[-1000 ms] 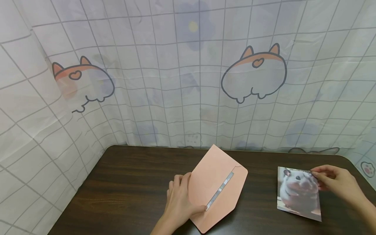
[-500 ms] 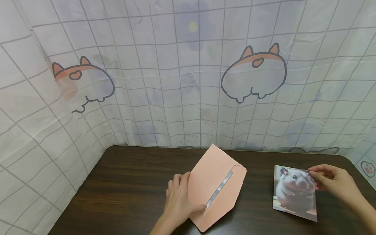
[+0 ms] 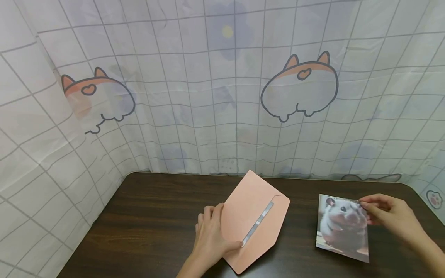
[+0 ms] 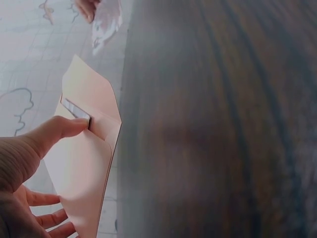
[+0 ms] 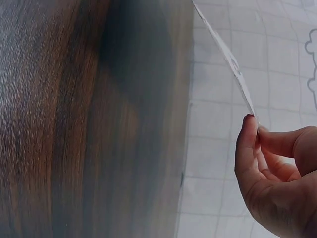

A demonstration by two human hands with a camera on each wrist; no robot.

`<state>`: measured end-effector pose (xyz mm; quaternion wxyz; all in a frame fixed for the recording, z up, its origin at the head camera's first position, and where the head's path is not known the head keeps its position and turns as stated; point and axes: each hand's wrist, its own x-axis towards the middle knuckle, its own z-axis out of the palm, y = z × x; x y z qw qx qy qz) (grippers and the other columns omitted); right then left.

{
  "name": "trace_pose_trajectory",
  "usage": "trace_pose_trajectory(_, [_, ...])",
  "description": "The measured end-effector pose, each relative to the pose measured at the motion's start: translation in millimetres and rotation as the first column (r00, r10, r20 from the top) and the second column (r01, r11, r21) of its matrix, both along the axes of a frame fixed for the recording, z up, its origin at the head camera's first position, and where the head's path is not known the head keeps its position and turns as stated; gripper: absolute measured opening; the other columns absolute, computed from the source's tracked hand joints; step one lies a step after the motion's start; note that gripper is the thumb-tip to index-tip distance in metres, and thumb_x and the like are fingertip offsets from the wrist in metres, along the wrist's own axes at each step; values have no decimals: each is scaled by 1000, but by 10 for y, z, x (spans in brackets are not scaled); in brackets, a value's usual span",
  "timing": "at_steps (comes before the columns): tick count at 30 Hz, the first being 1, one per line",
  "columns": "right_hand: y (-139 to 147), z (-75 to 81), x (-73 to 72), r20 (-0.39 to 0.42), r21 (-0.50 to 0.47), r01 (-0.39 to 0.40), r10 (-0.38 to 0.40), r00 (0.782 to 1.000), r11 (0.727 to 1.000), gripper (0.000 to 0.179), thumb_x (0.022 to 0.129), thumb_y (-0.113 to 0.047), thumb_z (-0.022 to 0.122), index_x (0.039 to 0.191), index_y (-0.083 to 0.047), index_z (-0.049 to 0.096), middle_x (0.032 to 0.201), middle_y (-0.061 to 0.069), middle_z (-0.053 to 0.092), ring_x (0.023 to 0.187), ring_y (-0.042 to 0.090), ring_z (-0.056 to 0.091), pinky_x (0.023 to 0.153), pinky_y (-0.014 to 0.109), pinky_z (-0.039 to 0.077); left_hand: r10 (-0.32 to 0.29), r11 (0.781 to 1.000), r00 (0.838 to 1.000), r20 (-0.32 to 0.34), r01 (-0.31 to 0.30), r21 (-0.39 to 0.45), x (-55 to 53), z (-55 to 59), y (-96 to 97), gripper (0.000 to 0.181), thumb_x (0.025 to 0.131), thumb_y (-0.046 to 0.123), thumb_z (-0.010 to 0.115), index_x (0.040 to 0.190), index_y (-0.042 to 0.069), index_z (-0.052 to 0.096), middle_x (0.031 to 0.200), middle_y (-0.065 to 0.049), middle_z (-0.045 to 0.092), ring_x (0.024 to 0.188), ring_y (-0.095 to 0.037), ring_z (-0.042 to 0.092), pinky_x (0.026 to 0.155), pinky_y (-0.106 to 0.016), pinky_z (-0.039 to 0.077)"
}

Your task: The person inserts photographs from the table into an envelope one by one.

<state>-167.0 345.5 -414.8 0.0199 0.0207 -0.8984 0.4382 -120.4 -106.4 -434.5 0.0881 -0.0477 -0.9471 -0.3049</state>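
A pink envelope (image 3: 243,216) with its flap raised is tilted over the middle of the table. My left hand (image 3: 212,235) grips it from the left, the thumb across the front at the pocket's opening and the other fingers behind. In that opening shows the edge of a glossy picture card (image 4: 75,110); the rest of it is hidden inside. To the right, my right hand (image 3: 393,214) pinches a photo of a hamster (image 3: 344,227) by its upper right edge, between thumb and fingertips. The right wrist view shows this photo (image 5: 230,62) nearly edge-on. A gap separates the photo from the envelope.
The dark wood-grain table (image 3: 139,224) spans the lower part of the head view. Behind it and along the left hangs a white gridded curtain (image 3: 194,96) printed with cartoon corgis, its lower edge meeting the table's back edge.
My right hand has shifted left with the hamster photo, bringing it nearer the envelope. The envelope and my left hand have drifted very slightly left, the grip unchanged.
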Motion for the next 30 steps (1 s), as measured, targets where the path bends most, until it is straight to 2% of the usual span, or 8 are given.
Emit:
trace_pose_trajectory(10, [-120, 49, 41, -10, -67, -30, 30, 1000, 997, 29, 106, -2, 59, 121, 23, 58, 86, -20, 72, 69, 7, 70, 61, 28, 60, 24, 1000, 1000, -8, -24, -8, -11, -18, -7, 104, 55, 34, 105, 143, 7, 55, 127, -15, 52, 101, -28, 45, 81, -40, 38])
trace_pose_trajectory(25, [-327, 86, 86, -25, -122, -56, 53, 998, 991, 22, 105, -2, 62, 113, 18, 64, 85, -15, 73, 69, 8, 71, 61, 30, 60, 64, 998, 998, -27, -64, -17, -5, -17, 7, 104, 54, 32, 104, 143, 7, 55, 124, -13, 52, 99, -27, 44, 78, -39, 36])
trace_pose_trajectory(30, [-387, 111, 99, -39, -150, -67, 61, 997, 986, 16, 105, 0, 61, 110, 13, 67, 86, -18, 73, 69, 8, 71, 61, 29, 60, 69, 997, 997, -39, -70, -19, -3, -13, 6, 104, 54, 32, 105, 142, 6, 56, 124, -14, 52, 99, -29, 45, 77, -39, 37])
